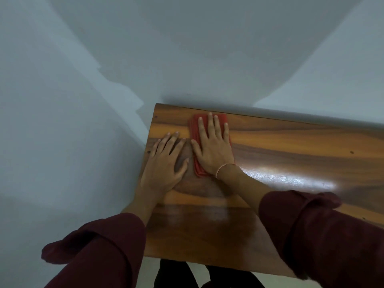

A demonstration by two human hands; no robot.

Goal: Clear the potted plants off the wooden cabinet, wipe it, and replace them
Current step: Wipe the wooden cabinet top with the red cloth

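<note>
The wooden cabinet top (280, 142) fills the lower right, glossy brown with a bright reflection. A folded red cloth (194, 129) lies near its far left corner. My right hand (212, 146) presses flat on the cloth, fingers spread and pointing toward the wall. Just left of it, my left hand (164, 163) rests flat on the bare wood by the cabinet's left edge, fingers apart, holding nothing. No potted plants are in view.
A pale grey wall (187, 48) rises right behind the cabinet's far edge and wraps round on the left. My dark red sleeves (322, 235) cover both forearms. A strip of light floor (151, 273) shows below the cabinet's near edge.
</note>
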